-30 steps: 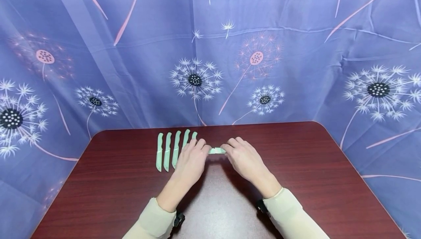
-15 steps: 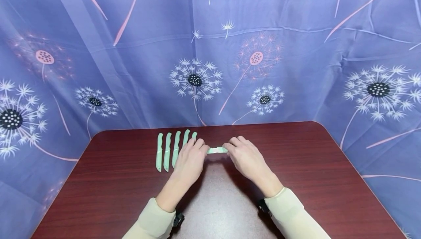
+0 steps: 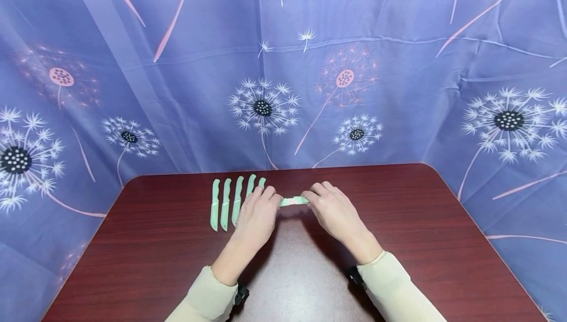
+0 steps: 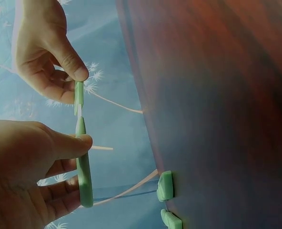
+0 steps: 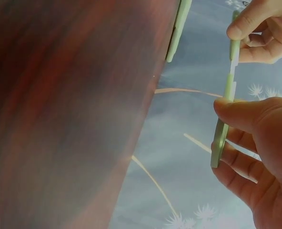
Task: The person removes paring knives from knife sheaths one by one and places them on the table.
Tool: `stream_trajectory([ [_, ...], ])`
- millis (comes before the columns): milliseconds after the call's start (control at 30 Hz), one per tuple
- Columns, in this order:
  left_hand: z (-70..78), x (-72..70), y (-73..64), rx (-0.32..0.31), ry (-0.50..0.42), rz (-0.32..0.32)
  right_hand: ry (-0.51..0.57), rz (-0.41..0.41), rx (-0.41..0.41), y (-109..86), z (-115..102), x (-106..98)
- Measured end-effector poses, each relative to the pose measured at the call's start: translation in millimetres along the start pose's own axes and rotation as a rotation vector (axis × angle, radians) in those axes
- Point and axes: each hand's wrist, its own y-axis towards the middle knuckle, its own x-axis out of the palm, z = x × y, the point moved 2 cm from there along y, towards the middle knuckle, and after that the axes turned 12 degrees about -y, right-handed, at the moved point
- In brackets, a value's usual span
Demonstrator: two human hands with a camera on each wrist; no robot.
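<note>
Both hands hold a light green knife between them above the table, seen in every view. My left hand [image 3: 258,213] pinches the knife's handle [image 4: 85,179] between thumb and fingers. The sheath [image 5: 219,136], also green, is pinched by my right hand [image 3: 335,213]. A short pale stretch of blade [image 5: 233,68] shows between handle and sheath; the rest of the blade is hidden inside the sheath. To the left of my left hand, several similar green sheathed knives [image 3: 214,209] lie side by side on the table, handles away from me. The hand partly covers the rightmost ones.
The dark red wood table [image 3: 146,258] has its far edge just beyond the knives. A blue curtain [image 3: 186,95] with a dandelion pattern hangs behind and at both sides. Light reflects off the tabletop in front of my hands.
My right hand has shifted slightly to the right, and the span between the hands has widened a little. My left hand has hardly moved. The knives on the table lie as before.
</note>
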Motion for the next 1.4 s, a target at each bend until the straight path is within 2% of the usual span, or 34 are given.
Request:
stream_trajectory([
  [400,-1.0,-1.6,2.5,-0.017,0.02,0.004,-0.005,0.025,-0.002,-1.3,13,-2],
  [767,0.2,0.6,7.1,-0.043,0.03,0.008,-0.009,-0.003,0.042,-5.9,30,-9],
  [1100,6.6,3.6,13.7,-0.11,0.023,-0.03,-0.029,-0.039,0.123,-15.7,50,-16],
  [1267,14.2,10.2,22.7,-0.125,0.012,-0.053,-0.029,-0.067,0.173,-22.7,61,-19],
  [1400,22.7,18.1,31.9,-0.149,0.014,-0.101,-0.026,-0.083,0.209,-28.5,70,-20],
])
